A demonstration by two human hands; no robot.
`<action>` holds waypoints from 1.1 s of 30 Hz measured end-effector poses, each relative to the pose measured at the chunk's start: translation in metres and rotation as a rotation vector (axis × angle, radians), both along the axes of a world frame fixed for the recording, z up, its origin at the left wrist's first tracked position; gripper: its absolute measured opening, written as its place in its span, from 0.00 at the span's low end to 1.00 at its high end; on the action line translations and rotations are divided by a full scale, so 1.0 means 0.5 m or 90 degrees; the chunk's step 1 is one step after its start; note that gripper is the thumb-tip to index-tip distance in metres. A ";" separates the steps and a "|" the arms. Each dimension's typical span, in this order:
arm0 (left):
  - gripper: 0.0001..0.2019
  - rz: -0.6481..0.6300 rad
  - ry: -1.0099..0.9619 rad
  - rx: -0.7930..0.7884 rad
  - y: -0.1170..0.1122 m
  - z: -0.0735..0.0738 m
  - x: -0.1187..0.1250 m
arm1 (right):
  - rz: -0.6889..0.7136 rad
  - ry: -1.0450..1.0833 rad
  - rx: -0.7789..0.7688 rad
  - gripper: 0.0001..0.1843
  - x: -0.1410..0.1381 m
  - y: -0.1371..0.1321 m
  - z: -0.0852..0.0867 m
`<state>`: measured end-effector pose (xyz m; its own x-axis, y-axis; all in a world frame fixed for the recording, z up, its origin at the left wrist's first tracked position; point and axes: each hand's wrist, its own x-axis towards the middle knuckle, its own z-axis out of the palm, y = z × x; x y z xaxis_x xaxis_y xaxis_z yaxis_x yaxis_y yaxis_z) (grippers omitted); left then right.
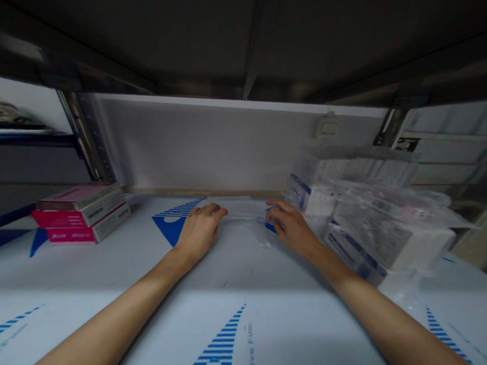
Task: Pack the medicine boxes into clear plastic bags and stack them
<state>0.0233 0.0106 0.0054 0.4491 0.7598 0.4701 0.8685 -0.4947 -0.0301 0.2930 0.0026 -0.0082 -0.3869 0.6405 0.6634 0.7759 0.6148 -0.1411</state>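
**Both grips on a clear plastic bag at the back of the shelf**

At the left grip [199, 231]: palm down on the shelf [241, 291], fingers bent at the knuckles, tips on the near end of the clear plastic bag [245, 212]. Thumb out of sight under the palm. Impossible to tell whether pinching the bag or merely pressing on it.

At the right grip [290, 229]: palm down too, fingers loosely spread and lying open on the bag's other end, nothing closed around it.

Clear plastic bag flat and crumpled on the shelf, stretched between the two grips, just ahead of the fingertips and short of the white back panel [209, 146]. Contents too faint to make out.

Just right of the right grip, close to its knuckles: a stack of clear-wrapped packs [376, 219] with blue-and-white print, piled unevenly, the lower ones running back alongside the right forearm. Well left of the left grip, near the upright post [88, 136]: a stack of pink boxes [82, 213] lying flat, well apart from the bag.

Under both grips and forearms: white shelf surface printed with blue stripes, plus a blue triangle [170, 224] partly hidden by the left grip. Above both grips: the dark underside of the upper shelf [236, 36]. Beyond the right grip, high on the back panel: a small white wall fitting [327, 126].
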 end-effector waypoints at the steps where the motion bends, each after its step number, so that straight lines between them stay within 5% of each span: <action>1: 0.26 0.003 0.006 0.000 -0.001 -0.002 0.000 | -0.012 -0.029 -0.001 0.21 0.001 -0.003 0.002; 5: 0.29 0.010 0.021 0.005 -0.004 -0.008 0.005 | -0.074 -0.157 -0.028 0.29 -0.006 -0.019 0.016; 9: 0.15 0.007 0.002 0.005 -0.011 -0.006 0.013 | -0.126 -0.183 -0.059 0.19 -0.019 -0.028 0.024; 12: 0.22 0.027 0.021 -0.025 -0.013 -0.003 0.016 | -0.117 -0.165 -0.061 0.16 -0.023 -0.028 0.021; 15: 0.19 0.049 0.044 -0.031 -0.011 -0.003 0.013 | -0.079 -0.207 -0.080 0.23 -0.024 -0.032 0.020; 22: 0.43 0.089 0.041 0.014 -0.013 -0.013 0.011 | -0.084 -0.305 -0.116 0.40 -0.034 -0.049 0.022; 28: 0.19 -0.012 0.052 -0.020 -0.019 -0.006 0.021 | -0.138 -0.232 -0.148 0.16 -0.041 -0.038 0.009; 33: 0.17 -0.022 0.071 -0.012 -0.028 0.000 0.029 | -0.152 -0.181 -0.145 0.15 -0.036 -0.032 0.009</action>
<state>0.0380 -0.0032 0.0055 0.5240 0.7510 0.4017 0.8425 -0.5262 -0.1153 0.2750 -0.0133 -0.0039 -0.3567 0.8521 0.3831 0.9202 0.3911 -0.0132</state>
